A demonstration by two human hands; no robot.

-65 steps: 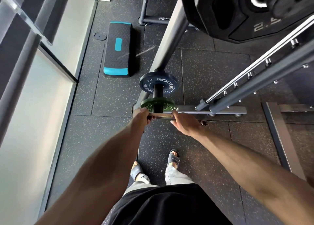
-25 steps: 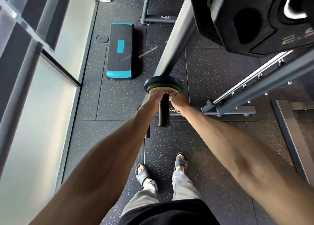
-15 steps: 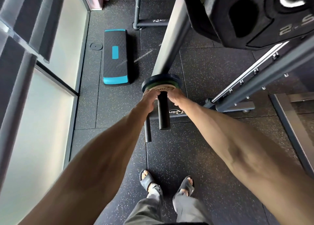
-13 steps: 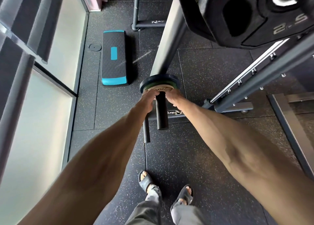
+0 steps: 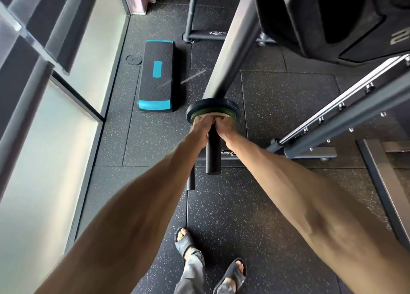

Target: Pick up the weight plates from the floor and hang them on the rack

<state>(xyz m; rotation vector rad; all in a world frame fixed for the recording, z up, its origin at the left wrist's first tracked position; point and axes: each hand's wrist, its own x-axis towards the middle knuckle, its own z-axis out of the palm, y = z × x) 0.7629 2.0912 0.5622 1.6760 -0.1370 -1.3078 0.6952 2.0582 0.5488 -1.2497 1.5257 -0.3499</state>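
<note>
The speckled rubber floor (image 5: 266, 205) runs under everything. The rack (image 5: 230, 49) rises as a grey post just behind the peg (image 5: 213, 158), which sticks out from it toward the person. A large black plate (image 5: 332, 16) hangs high above the peg and to its right. A black and blue step (image 5: 156, 78) lies on the floor to the left of the peg and beyond it.

On the peg, pushed back near the post, sit three small plates. A dark plate (image 5: 192, 110) is at the back, a green plate (image 5: 233, 116) lies against it, and a pale plate (image 5: 218, 116) is in front. The left hand (image 5: 200, 127) and right hand (image 5: 225, 127) are on the pale plate, one on each side of the peg. Their fingers are curled onto it and grip it, though the fingertips are hidden.

The step in hand looks like seating the pale plate against the green one, and it seems nearly or fully home. The next move calls for letting go and drawing both hands back along the peg without dragging the plate forward. This view does not show whether more plates wait on the floor.
</note>
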